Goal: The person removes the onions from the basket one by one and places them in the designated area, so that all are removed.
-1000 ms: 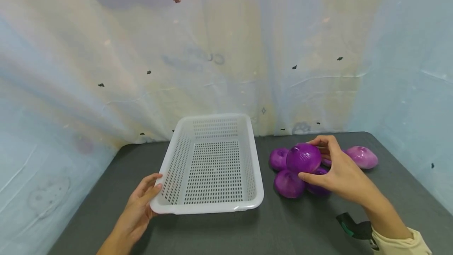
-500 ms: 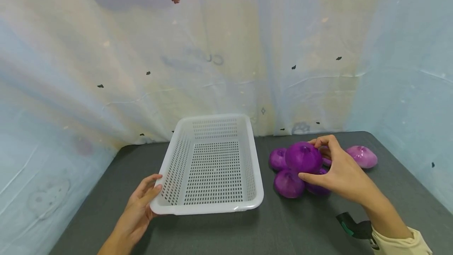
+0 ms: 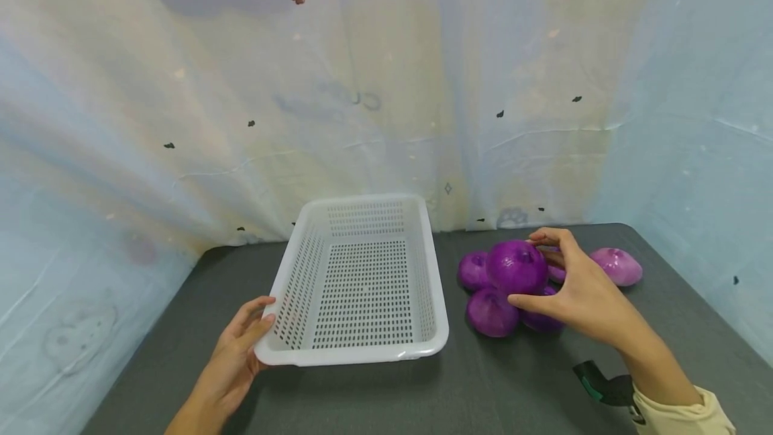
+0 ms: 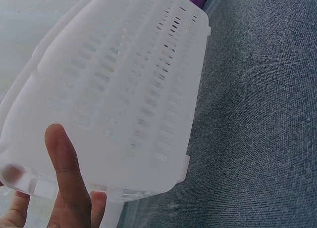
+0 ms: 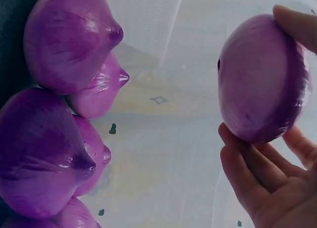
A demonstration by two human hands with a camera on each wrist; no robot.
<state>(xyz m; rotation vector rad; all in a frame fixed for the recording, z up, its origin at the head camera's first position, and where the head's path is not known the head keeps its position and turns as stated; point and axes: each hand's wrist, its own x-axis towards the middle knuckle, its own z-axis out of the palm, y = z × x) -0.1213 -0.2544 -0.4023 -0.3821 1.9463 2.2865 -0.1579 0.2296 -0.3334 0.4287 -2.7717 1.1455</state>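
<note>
At the near left corner of a white plastic basket (image 3: 368, 301), my left hand (image 3: 232, 351) holds the rim. The basket's slotted floor shows bare. In the left wrist view, one of that hand's fingers (image 4: 67, 163) lies along the outer wall. My right hand (image 3: 582, 301) grips a purple onion (image 3: 516, 268) between thumb and fingers. The right wrist view shows this onion (image 5: 262, 79) raised apart from the others. Below and around it sit more purple onions, one at the front (image 3: 492, 314) and one behind left (image 3: 474, 270); my hand partly covers others.
A lighter pink-purple onion (image 3: 617, 267) lies at the far right of the dark grey table (image 3: 483, 388). Behind the table hangs a pale patterned curtain (image 3: 386, 86). A dark strap (image 3: 604, 384) hangs by my right wrist, next to a cream sleeve (image 3: 682, 415).
The onion in my right hand has turned a little, its tip shifting right. Both hands, the basket and the other onions stay nearly where they were.
</note>
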